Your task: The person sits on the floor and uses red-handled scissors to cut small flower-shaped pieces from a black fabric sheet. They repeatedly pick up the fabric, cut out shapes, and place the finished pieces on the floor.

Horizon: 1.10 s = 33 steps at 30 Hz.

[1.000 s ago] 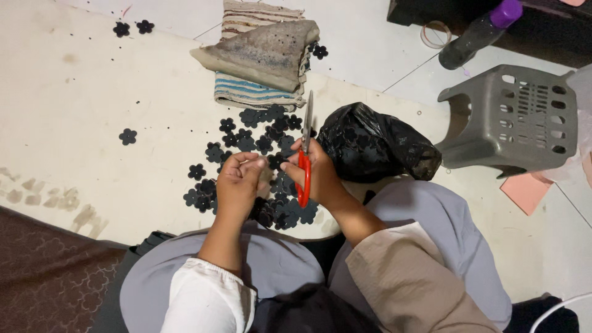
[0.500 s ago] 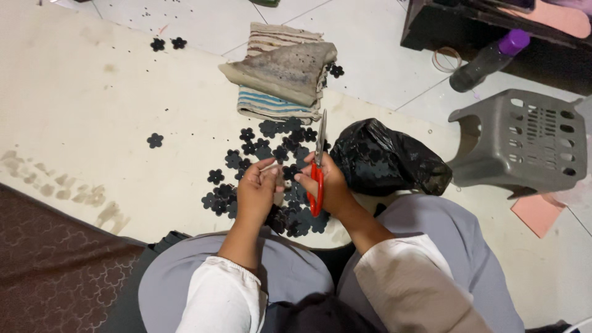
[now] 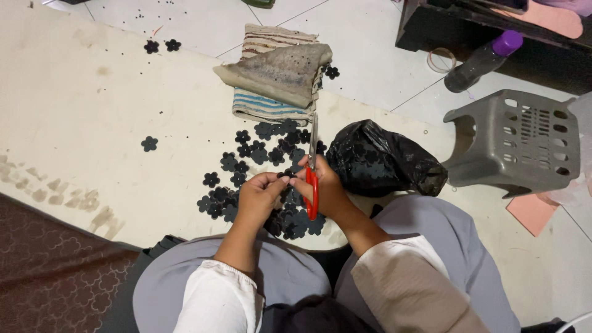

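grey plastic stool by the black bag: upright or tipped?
Tipped. The grey stool lies on its side on the floor, its slotted seat facing the camera, legs pointing left.

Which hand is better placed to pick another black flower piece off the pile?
Left hand: it pinches only a small piece, right above the pile. The right hand is occupied with the red-handled scissors.

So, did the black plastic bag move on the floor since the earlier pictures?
No. The black plastic bag keeps its place beside the grey stool and right of the folded cloth; only the camera shifted.
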### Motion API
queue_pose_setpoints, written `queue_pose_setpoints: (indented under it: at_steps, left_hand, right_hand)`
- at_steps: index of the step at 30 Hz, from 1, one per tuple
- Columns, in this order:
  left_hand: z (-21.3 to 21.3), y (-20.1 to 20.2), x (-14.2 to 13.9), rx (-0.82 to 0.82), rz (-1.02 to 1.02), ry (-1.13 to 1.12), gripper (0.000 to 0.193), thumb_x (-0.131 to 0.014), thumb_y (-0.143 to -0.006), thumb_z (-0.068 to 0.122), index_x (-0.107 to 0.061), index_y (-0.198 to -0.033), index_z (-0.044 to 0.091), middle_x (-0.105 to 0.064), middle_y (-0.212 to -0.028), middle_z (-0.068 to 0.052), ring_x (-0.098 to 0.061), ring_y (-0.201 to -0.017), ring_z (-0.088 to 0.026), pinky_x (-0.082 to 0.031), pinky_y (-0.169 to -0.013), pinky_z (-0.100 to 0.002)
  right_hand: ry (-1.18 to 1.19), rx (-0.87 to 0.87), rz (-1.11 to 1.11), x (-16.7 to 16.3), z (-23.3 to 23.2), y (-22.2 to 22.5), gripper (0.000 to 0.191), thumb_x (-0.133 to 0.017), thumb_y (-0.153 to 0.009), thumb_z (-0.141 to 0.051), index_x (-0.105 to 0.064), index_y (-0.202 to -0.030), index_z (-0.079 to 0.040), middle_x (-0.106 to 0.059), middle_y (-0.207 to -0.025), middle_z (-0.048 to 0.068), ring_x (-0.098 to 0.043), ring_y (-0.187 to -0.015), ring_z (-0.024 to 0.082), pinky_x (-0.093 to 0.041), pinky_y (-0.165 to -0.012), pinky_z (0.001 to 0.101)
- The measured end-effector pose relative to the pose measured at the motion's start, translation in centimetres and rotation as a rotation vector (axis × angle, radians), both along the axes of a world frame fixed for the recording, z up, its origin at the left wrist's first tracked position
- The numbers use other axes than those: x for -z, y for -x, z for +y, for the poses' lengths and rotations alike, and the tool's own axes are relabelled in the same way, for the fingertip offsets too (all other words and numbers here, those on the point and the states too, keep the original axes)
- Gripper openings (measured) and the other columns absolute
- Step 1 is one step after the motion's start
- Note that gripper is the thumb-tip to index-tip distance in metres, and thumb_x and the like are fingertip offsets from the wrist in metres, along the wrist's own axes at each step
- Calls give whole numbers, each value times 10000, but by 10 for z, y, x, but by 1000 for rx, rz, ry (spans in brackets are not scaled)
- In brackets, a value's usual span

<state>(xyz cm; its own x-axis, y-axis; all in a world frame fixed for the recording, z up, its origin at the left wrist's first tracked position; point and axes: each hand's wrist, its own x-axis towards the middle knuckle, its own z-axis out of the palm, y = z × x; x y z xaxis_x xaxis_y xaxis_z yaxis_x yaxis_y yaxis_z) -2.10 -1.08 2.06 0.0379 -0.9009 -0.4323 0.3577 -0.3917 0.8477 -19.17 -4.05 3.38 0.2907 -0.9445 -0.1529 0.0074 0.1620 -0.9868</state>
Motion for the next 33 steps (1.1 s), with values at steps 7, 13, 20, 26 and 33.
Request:
queue_pose_setpoints:
  at_steps: [7,13,20,26,33]
  left_hand:
    - [-2,-4,-1,-55,-144,-15,264,-692,-965,230,-687,-851,-8,-731,-763,-41,-523,-517,-73,-403,-458,-233]
    - [-6,-8,-2,-58,-233,5,347,-518,-995,328,-696,-1167,85,-764,-1053,-19,-650,-747,-64,-562,-698,-229]
    - [-1,-3,0,46,41,76,352,-678,-946,140,-697,-1284,43,-746,-1034,-11,-596,-757,-16,-462,-657,-183]
    - [0,-4,-1,52,71,27,291,-741,-901,79,-745,-1184,12,-648,-758,38,-433,-497,-8,-322,-439,-196]
    - [-3,0,11,-63,-37,116,173,-794,-936,80,-697,-1040,-20,-656,-804,-4,-534,-619,-32,-409,-522,-197]
  right_hand:
    - [5,45,-55,2,-4,0,404,-771,-879,-25,-512,-1188,-59,-618,-874,25,-599,-734,85,-510,-630,253]
    - [-145,142,-166,-5,-5,4,396,-755,-848,-43,-497,-1147,-61,-611,-808,21,-598,-689,98,-508,-583,266]
    - [-146,76,-137,-7,-2,5,409,-750,-849,-53,-490,-1165,-67,-618,-802,26,-592,-644,102,-495,-549,267]
    - [-4,-43,-57,3,1,2,413,-761,-897,-35,-480,-1200,-57,-649,-867,33,-612,-691,75,-501,-584,244]
    - [-89,-64,2,6,3,1,417,-732,-866,-30,-475,-1190,-81,-660,-822,28,-563,-579,64,-441,-485,233]
